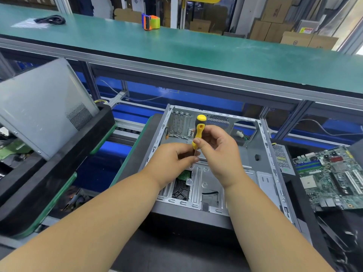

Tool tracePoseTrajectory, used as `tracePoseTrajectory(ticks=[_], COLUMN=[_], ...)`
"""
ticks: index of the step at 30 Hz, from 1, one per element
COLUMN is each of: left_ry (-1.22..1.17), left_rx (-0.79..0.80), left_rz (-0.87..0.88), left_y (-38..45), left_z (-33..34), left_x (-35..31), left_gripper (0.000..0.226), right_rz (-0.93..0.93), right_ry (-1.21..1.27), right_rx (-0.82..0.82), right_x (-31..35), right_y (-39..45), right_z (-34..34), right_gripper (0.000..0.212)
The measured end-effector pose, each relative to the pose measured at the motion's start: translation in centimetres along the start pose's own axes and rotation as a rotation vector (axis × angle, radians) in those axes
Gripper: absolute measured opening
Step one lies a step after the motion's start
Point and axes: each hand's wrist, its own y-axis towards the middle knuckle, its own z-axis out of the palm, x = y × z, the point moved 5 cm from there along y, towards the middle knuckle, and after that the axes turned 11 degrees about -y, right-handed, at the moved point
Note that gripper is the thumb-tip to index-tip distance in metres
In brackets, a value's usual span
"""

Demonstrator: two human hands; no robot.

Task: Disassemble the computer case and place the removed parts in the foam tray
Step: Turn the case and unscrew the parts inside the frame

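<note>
Near: two bare forearms reach in from the bottom edge over a black foam surface.

Left hand (172,160): fingers curled, fingertips pinching the thin metal shaft just under the handle of the screwdriver (199,131).

Right hand (220,148): fingers and thumb wrapped round the lower handle; yellow-and-black screwdriver stands nearly upright, tip hidden behind the left fingers.

Computer case (263,154): grey metal chassis, open side up, lying directly beneath both hands; interior largely stripped, loose white connector near the far wall.

Right of case: green motherboard (334,175) lying in a black foam tray (306,205).

Left of case: grey side panel (41,107) with perforated vent, leaning tilted in another black foam tray (59,169).

Far: green bench shelf (196,48) carrying a tape dispenser (150,22) and a coiled black cable (51,19); cardboard boxes behind.
</note>
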Motion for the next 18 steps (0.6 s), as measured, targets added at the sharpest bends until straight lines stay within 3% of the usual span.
tracePoseTrajectory(ticks=[5, 8, 10, 13, 16, 18], left_ry=[-0.061, -0.064, -0.055, -0.035, 0.038, 0.056], left_rx=[-0.053, -0.071, -0.077, -0.088, -0.084, -0.074], left_rz=[0.004, -0.018, -0.025, -0.034, -0.005, -0.006], left_y=[0.2, 0.3, 0.4, 0.5, 0.6, 0.6], left_z=[-0.3, -0.3, -0.3, -0.2, -0.2, -0.2], left_x=[-0.1, 0.1, 0.2, 0.2, 0.1, 0.2], left_gripper=[0.016, 0.015, 0.015, 0.01, 0.012, 0.014], right_rz=[-0.013, -0.03, -0.021, -0.069, -0.133, -0.059], right_ry=[0.046, -0.057, -0.215, -0.462, -0.97, -1.3], right_rx=[0.059, 0.131, 0.172, 0.123, 0.046, 0.139], right_x=[0.6, 1.6, 2.7, 5.8, 9.0, 9.7], right_y=[-0.1, 0.0, 0.2, 0.9, 2.7, 4.0], right_z=[0.2, 0.0, -0.4, -1.7, -2.2, -1.5], right_gripper=[0.023, 0.019, 0.02, 0.037, 0.041, 0.054])
